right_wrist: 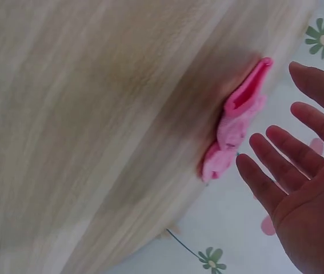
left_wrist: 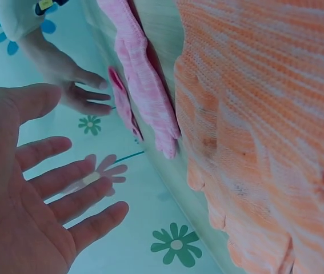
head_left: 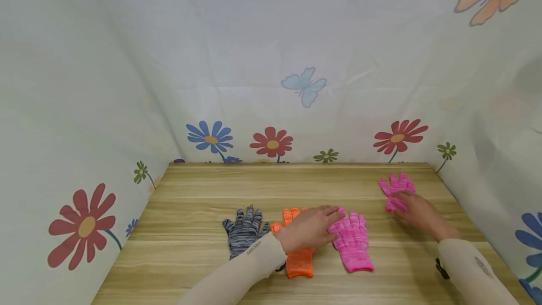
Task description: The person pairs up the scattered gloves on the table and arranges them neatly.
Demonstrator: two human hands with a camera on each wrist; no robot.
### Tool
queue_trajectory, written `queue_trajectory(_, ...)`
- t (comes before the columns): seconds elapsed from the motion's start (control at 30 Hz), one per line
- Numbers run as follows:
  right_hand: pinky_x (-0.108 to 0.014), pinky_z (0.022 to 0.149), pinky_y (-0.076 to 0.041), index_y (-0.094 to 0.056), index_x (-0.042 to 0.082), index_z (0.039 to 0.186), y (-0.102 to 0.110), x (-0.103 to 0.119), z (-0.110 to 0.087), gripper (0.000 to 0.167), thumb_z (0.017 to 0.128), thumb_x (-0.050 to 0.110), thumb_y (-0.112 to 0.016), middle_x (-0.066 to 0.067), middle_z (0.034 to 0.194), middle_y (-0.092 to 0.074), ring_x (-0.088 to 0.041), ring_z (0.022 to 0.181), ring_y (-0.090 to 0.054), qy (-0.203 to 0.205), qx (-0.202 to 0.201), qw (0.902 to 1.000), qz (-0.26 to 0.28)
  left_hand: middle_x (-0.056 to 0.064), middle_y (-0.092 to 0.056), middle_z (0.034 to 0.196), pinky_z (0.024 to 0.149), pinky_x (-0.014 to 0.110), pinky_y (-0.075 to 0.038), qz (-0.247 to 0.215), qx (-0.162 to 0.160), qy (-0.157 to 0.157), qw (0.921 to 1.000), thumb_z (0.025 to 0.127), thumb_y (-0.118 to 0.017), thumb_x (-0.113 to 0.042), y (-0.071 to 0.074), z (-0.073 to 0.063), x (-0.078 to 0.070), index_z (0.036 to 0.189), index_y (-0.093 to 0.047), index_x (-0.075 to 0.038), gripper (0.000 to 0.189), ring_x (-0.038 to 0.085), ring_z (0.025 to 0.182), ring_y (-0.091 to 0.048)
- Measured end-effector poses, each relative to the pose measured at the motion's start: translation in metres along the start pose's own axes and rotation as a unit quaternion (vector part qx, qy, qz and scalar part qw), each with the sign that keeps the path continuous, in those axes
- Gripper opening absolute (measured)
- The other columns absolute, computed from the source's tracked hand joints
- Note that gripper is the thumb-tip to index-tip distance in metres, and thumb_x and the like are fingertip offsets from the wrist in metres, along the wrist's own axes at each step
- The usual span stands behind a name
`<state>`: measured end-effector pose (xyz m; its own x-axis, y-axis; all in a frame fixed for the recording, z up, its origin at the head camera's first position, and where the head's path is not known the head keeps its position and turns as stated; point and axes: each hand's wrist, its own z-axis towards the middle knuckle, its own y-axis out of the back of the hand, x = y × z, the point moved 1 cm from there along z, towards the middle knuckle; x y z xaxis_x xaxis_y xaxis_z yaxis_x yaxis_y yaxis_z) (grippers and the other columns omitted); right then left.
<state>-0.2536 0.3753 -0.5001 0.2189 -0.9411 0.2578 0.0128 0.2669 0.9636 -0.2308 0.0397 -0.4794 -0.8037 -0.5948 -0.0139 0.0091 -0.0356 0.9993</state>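
Observation:
My left hand (head_left: 310, 227) hovers over an orange glove (head_left: 299, 265), its fingertips overlapping the near pink glove (head_left: 353, 239) in the head view. In the left wrist view its fingers are spread and hold nothing, apart from the speckled orange fabric. Toward the far right, my right hand (head_left: 417, 211) hangs beside a second pink glove (head_left: 400, 185), covering part of it. The right wrist view shows that hand with loosely spread fingers, a gap between them and the pink glove (right_wrist: 236, 125). A grey-and-black striped glove (head_left: 244, 229) lies left of the orange one, partly behind my left sleeve.
The gloves lie on a wood-grain table (head_left: 203, 182). A white curtain (head_left: 237, 36) printed with flowers and butterflies surrounds its back and sides. My left sleeve (head_left: 241, 267) crosses the front of the table.

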Motion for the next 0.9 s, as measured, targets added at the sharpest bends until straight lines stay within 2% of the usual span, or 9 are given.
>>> queue_trajectory(0.37, -0.065, 0.093, -0.046, -0.065, -0.002, 0.120, -0.015, -0.016, 0.009, 0.042, 0.084, 0.018, -0.074, -0.030, 0.123, -0.060, -0.051, 0.112, -0.058, 0.019, 0.002, 0.9998, -0.007, -0.005, -0.035, 0.159, 0.115, 0.029, -0.037, -0.004, 0.012, 0.010, 0.9999, 0.098, -0.051, -0.051, 0.004, 0.004, -0.002, 0.154, -0.031, -0.032, 0.062, 0.013, 0.145, -0.037)
queue_trajectory(0.6, -0.062, 0.090, -0.048, -0.069, 0.000, 0.110, -0.017, -0.017, 0.012, 0.030, 0.084, 0.013, -0.075, -0.025, 0.113, -0.065, -0.047, 0.106, -0.061, 0.006, 0.008, 0.9999, -0.013, -0.005, -0.036, 0.158, 0.115, 0.030, -0.038, -0.008, 0.009, 0.010, 0.9999, 0.098, -0.051, -0.051, 0.004, 0.004, -0.001, 0.153, -0.034, -0.031, 0.061, 0.014, 0.144, -0.038)
queue_trajectory(0.73, -0.056, 0.082, -0.052, -0.072, 0.004, 0.098, -0.017, -0.017, 0.013, 0.016, 0.085, 0.014, -0.074, -0.015, 0.097, -0.069, -0.034, 0.090, -0.065, 0.023, -0.005, 0.9997, -0.009, -0.005, -0.036, 0.158, 0.114, 0.030, -0.039, -0.016, 0.004, 0.010, 0.9998, 0.099, -0.051, -0.051, 0.004, 0.005, -0.001, 0.152, -0.036, -0.030, 0.059, 0.013, 0.144, -0.039)
queue_trajectory(0.9, -0.049, 0.073, -0.054, -0.072, 0.008, 0.087, -0.018, -0.020, 0.015, 0.007, 0.087, 0.015, -0.073, -0.002, 0.081, -0.068, -0.020, 0.075, -0.061, 0.027, -0.022, 0.9993, -0.013, -0.005, -0.037, 0.158, 0.113, 0.031, -0.041, -0.022, 0.004, 0.012, 0.9997, 0.098, -0.052, -0.050, 0.003, 0.006, 0.000, 0.152, -0.038, -0.029, 0.059, 0.013, 0.143, -0.040)
